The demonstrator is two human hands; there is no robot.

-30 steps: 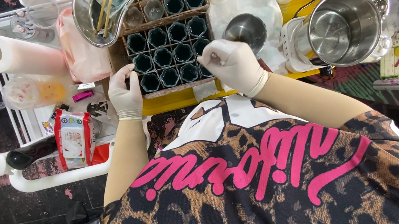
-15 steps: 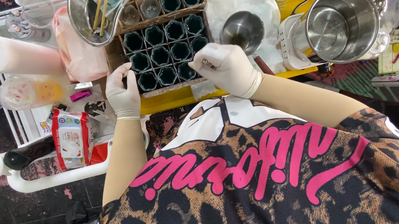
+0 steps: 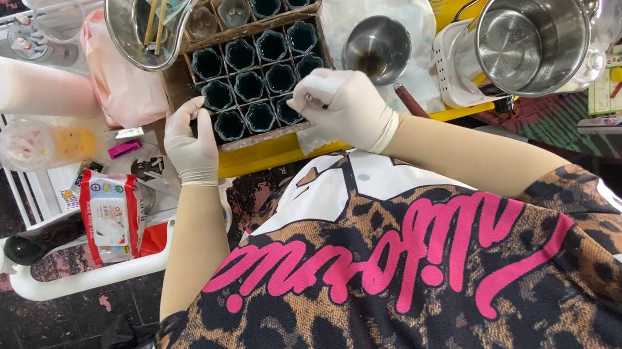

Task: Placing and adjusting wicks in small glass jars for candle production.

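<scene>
Head view
Surface: yellow desk (image 3: 265,154) crowded with kit, seen from above; dark floor at the left.
Tray: cardboard grid (image 3: 260,81) of dark cups, long axis running away from the person, near edge just ahead of both hands.
Left hand (image 3: 190,140): gloved, at the tray's near-left corner, fingers curled against the corner cup; I cannot tell whether it grips anything.
Right hand (image 3: 346,108): gloved, over the near-right cups, thumb and forefinger pinched together at the tip; whatever they pinch is too small to tell.
Nearer: right hand lies closest to the near-right cups, left to the left column.
Beside: steel bowl (image 3: 376,48) just right of the tray, steel pot (image 3: 529,34) farther right, paper roll (image 3: 22,85) well left.
</scene>
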